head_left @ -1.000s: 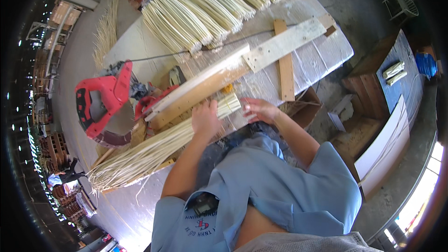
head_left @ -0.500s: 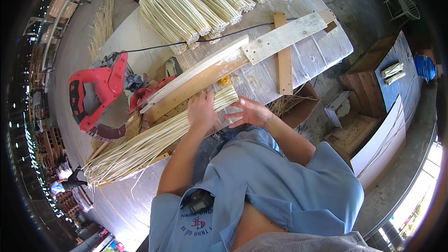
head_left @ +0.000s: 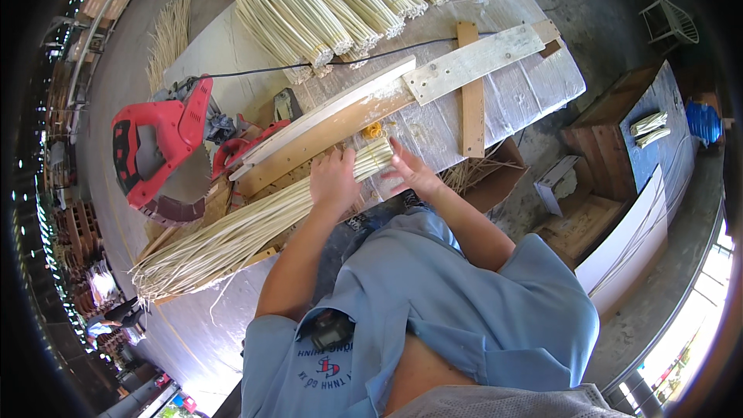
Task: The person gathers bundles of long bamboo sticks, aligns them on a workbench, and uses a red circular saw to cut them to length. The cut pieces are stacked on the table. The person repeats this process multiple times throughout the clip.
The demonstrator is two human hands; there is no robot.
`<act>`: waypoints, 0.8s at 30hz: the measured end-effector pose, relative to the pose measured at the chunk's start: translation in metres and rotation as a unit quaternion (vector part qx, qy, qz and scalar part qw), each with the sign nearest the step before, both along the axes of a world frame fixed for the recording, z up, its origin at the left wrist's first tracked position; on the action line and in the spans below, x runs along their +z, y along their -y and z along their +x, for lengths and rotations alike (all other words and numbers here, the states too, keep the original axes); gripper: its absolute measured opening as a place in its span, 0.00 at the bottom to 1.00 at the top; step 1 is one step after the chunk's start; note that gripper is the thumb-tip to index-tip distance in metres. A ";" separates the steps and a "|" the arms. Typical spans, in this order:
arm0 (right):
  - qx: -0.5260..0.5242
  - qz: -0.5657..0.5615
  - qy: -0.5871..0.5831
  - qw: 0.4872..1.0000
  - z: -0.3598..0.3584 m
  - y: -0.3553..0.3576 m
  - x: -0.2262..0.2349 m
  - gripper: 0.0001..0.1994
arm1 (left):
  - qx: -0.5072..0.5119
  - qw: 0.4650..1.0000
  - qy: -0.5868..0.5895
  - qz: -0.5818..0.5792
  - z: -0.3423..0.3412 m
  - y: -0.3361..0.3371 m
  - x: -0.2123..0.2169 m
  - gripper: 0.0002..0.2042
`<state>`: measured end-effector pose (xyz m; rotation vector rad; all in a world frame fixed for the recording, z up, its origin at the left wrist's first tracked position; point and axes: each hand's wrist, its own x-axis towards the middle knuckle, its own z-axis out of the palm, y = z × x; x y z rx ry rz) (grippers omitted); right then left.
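A long bundle of pale cane rods point(head_left: 248, 234) lies slantwise along the near side of the work table. Its loose, uneven ends fan out at the lower left. My left hand point(head_left: 333, 179) is wrapped over the bundle close to its neat right end, where a thin band goes round the rods. At that end, my right hand point(head_left: 416, 176) has its fingers spread and its fingertips beside the rod tips; whether they touch cannot be made out. Just beyond lie yellow rubber bands point(head_left: 374, 130), next to a wooden fence point(head_left: 333, 128).
A red chop saw point(head_left: 166, 151) with a large blade stands at the left of the fence. Its black cable point(head_left: 309, 68) crosses the table. Several tied cane bundles point(head_left: 290, 15) are stacked at the far side. An open cardboard box point(head_left: 499, 178) stands below the right table edge.
My right hand has moved slightly up against the bundle's end, its fingers still spread. The left hand keeps its hold, and the bundle has shifted a little left in the picture.
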<state>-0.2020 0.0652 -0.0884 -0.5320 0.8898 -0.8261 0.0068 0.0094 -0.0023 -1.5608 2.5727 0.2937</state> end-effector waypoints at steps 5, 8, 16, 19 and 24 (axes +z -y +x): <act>-0.055 0.034 0.226 0.972 0.006 -0.029 -0.008 0.58 | 0.004 1.000 -0.008 -0.006 0.004 0.001 0.001 0.24; -0.093 -0.009 0.226 0.970 0.045 -0.027 -0.002 0.45 | -0.002 1.000 -0.005 -0.002 0.001 0.002 0.000 0.23; -0.247 0.063 0.320 0.912 0.102 0.003 0.007 0.23 | -0.003 0.999 -0.019 -0.026 0.008 0.002 -0.010 0.18; -0.284 0.065 0.340 0.894 0.095 0.007 0.010 0.23 | -0.023 0.998 -0.028 -0.044 0.002 0.006 -0.004 0.19; -0.346 0.074 0.323 0.878 0.097 0.013 0.021 0.22 | -0.014 0.998 -0.022 -0.060 0.007 0.001 -0.010 0.19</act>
